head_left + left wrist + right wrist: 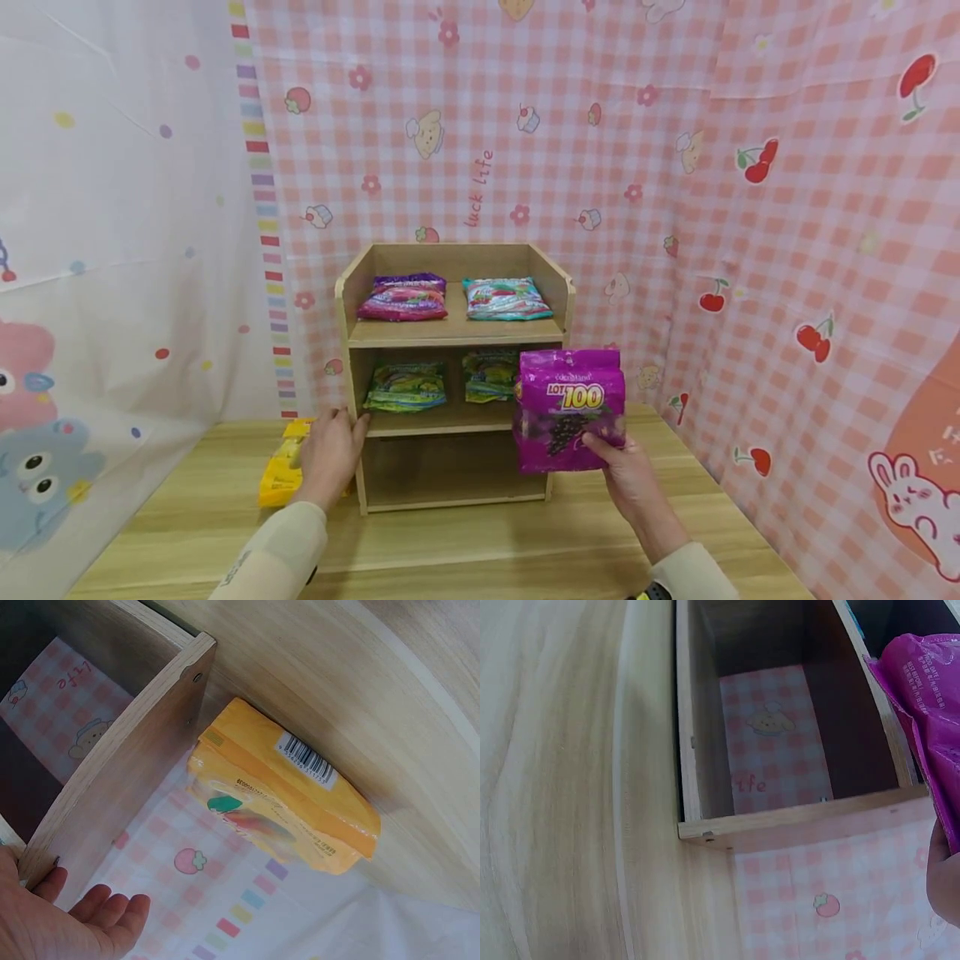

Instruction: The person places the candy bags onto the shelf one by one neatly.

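My right hand (630, 475) grips a purple bag of grape candy marked LOT 100 (572, 408), its thumb across the front. The bag is upright before the right side of a wooden shelf (457, 335), overlapping its middle level in the head view; its edge (934, 712) shows in the right wrist view. My left hand (330, 450) holds the front edge of the shelf's left side panel (127, 742), thumb at the inner side and index finger at the outer face. Beside that panel a yellow bag (277, 795) stands on the table.
On the top level lie a purple-pink bag (405, 298) and a teal-white bag (506, 300). Two green bags, one on the left (407, 387) and one on the right (489, 377), lie on the middle level. Checkered cloth (480, 167) hangs behind the wooden table (450, 550).
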`<state>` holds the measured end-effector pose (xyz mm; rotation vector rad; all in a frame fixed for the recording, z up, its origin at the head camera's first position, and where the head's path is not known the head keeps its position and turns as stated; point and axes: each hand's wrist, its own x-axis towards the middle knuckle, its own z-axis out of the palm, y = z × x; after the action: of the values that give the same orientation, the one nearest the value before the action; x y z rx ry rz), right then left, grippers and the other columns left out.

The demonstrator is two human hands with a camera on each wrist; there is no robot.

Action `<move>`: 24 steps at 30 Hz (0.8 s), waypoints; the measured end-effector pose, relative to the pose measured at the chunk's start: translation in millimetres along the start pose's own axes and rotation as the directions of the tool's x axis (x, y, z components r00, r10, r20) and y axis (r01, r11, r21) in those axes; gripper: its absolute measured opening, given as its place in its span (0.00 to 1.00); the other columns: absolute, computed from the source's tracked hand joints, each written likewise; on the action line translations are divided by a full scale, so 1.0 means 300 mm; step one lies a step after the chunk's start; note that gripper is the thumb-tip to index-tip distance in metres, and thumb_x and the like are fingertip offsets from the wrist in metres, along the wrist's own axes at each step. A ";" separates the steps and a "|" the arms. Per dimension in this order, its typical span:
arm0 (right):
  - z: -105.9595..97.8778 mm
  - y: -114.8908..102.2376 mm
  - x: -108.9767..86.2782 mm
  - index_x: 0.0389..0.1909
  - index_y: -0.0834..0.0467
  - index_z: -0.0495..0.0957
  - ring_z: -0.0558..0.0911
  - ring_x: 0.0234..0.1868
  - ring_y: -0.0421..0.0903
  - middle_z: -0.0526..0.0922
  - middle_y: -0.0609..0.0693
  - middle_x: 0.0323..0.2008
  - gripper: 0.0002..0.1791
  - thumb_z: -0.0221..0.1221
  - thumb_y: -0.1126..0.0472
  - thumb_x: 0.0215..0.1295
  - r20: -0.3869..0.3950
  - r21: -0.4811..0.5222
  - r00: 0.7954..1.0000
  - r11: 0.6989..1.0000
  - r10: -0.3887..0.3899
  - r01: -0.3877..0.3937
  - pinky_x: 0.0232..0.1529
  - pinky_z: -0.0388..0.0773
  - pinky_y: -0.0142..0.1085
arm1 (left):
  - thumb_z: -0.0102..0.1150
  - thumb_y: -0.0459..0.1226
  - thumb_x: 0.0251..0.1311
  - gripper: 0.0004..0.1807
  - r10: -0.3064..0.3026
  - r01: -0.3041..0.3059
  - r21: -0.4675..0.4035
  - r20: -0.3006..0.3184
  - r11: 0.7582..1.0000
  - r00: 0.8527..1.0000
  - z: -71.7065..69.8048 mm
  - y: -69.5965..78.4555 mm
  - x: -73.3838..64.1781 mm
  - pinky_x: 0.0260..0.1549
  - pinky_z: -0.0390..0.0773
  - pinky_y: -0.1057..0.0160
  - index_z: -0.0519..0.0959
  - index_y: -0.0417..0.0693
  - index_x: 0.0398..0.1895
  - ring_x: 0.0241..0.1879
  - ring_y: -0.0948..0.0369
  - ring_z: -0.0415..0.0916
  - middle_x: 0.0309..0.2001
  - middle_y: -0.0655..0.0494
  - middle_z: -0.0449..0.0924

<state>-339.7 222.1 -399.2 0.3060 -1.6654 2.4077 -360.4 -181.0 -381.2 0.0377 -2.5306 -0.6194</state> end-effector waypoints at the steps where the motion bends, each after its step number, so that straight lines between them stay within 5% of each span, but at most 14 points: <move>1: 0.004 0.004 0.000 0.37 0.40 0.86 0.82 0.47 0.37 0.87 0.39 0.39 0.19 0.60 0.71 0.66 -0.002 -0.009 1.000 1.000 0.014 -0.014 0.58 0.64 0.34 | 0.53 0.46 0.72 0.21 -0.003 0.003 0.001 0.001 1.000 1.000 0.001 0.000 0.000 0.36 0.75 0.41 0.75 0.39 0.26 0.38 0.43 0.74 0.42 0.39 0.74; 13: 0.027 0.046 -0.001 0.40 0.49 0.84 0.83 0.46 0.43 0.86 0.46 0.39 0.11 0.61 0.69 0.65 0.026 -0.121 0.986 0.980 0.165 -0.161 0.54 0.71 0.35 | 0.52 0.45 0.73 0.20 -0.001 0.001 -0.008 0.002 1.000 1.000 0.001 -0.001 -0.005 0.39 0.75 0.39 0.77 0.36 0.31 0.42 0.41 0.74 0.46 0.37 0.75; 24: 0.001 0.064 -0.031 0.45 0.57 0.82 0.86 0.40 0.44 0.87 0.48 0.37 0.07 0.60 0.62 0.69 0.214 -0.236 0.938 0.946 0.272 -0.220 0.49 0.78 0.36 | 0.52 0.45 0.73 0.20 0.014 -0.014 -0.005 -0.013 1.000 1.000 0.003 -0.001 -0.002 0.37 0.76 0.39 0.77 0.36 0.31 0.41 0.41 0.74 0.45 0.37 0.75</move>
<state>-336.1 214.7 -418.8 0.3935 -2.1673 2.4156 -360.2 -180.9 -382.3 0.0216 -2.5142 -0.6184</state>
